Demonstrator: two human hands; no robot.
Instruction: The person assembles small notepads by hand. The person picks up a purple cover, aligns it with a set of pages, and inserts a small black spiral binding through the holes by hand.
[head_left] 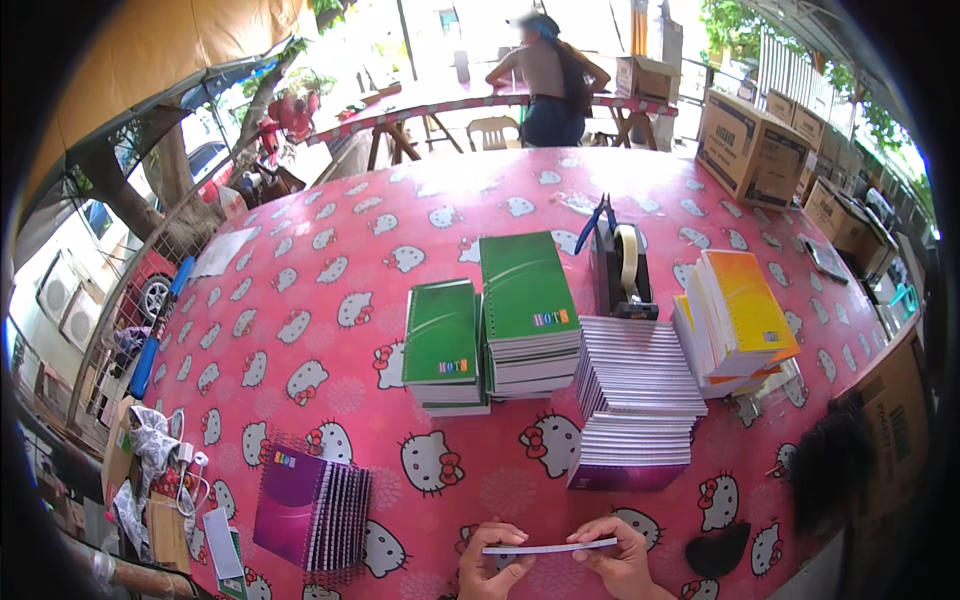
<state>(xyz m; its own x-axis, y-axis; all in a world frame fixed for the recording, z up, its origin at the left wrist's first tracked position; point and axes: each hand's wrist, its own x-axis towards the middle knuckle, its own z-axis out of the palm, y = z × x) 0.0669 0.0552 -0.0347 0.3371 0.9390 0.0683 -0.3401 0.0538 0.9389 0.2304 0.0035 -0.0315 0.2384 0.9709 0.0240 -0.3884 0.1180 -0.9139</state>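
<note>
At the near edge of the table, a thin notebook (550,548) is held level between my two hands, its pale edge facing me; its cover cannot be made out. My left hand (490,562) pinches one end, and my right hand (618,560) grips the other, thumbs below and fingers on top. Just beyond stands a long row of notebooks (640,400) with white edges and a purple cover in front. To the left lies a fanned bundle of purple notebooks (290,505) with black spiral wire along their edges.
Two stacks of green notebooks (528,290) stand mid-table. Behind the white row are a tape dispenser (628,265) and blue-handled pliers (592,228). Yellow and orange notebooks (745,310) pile up at right, near cardboard boxes (750,150). A person (550,80) stands at a far table.
</note>
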